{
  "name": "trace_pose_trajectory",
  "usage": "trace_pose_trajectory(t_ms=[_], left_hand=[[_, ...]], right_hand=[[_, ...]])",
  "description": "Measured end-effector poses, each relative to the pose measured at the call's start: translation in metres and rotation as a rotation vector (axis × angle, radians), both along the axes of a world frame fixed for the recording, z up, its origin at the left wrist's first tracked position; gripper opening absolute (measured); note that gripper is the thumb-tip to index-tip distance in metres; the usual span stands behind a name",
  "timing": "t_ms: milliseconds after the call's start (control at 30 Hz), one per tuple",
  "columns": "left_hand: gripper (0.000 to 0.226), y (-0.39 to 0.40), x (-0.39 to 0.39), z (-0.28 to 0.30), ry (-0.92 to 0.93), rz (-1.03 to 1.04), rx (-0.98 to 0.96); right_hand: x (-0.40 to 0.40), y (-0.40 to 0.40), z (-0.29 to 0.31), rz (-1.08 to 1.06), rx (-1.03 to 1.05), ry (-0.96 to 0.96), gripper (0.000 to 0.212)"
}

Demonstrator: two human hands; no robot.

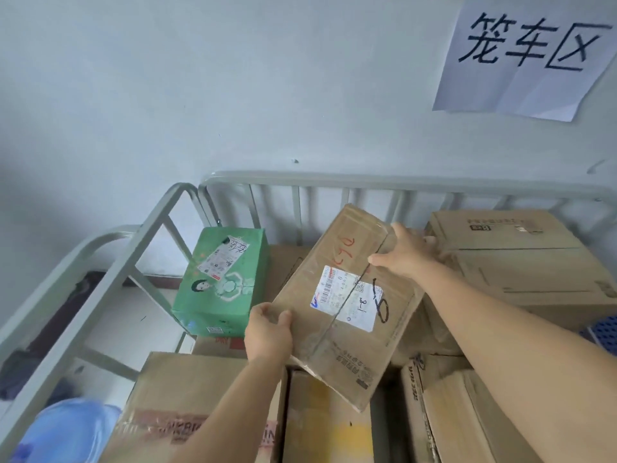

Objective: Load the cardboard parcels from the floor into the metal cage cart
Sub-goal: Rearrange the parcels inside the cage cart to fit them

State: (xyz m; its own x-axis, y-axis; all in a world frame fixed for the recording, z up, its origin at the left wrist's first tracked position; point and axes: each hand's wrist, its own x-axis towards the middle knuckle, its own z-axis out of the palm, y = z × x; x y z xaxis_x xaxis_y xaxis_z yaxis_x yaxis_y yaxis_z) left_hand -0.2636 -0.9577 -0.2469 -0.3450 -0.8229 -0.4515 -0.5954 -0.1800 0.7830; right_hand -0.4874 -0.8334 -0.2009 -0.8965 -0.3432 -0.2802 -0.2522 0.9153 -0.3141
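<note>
Flat cardboard parcel [337, 295] is held tilted above boxes already stacked in the metal cage cart [334, 182]. Left hand [268, 332] grips its near edge, right hand [405, 252] its far corner, evidently steering it toward the gap beside the green carton [220, 282].

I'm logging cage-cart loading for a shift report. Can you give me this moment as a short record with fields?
held item: flat parcel, tilted, above the stacked boxes
left hand: grips its near left corner
right hand: grips its far right edge
label: white, on top face, with handwritten marks
cart: grey rails, against the wall
already loaded: green box at far left, brown boxes around it
wall sign: white paper, handwritten characters
</note>
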Motion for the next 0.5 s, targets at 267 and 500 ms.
trace_pose_trajectory(t_ms=[267,500], left_hand=[[0.054,-0.016,-0.030,-0.052,-0.114,0.059,0.071],[0.069,-0.037,-0.037,-0.082,-0.246,0.069,0.097]], right_hand=[[-0.041,-0.066,-0.061,0.114,0.021,-0.072,0.084],[-0.050,-0.118,-0.124,0.189,0.020,-0.069,0.084]])
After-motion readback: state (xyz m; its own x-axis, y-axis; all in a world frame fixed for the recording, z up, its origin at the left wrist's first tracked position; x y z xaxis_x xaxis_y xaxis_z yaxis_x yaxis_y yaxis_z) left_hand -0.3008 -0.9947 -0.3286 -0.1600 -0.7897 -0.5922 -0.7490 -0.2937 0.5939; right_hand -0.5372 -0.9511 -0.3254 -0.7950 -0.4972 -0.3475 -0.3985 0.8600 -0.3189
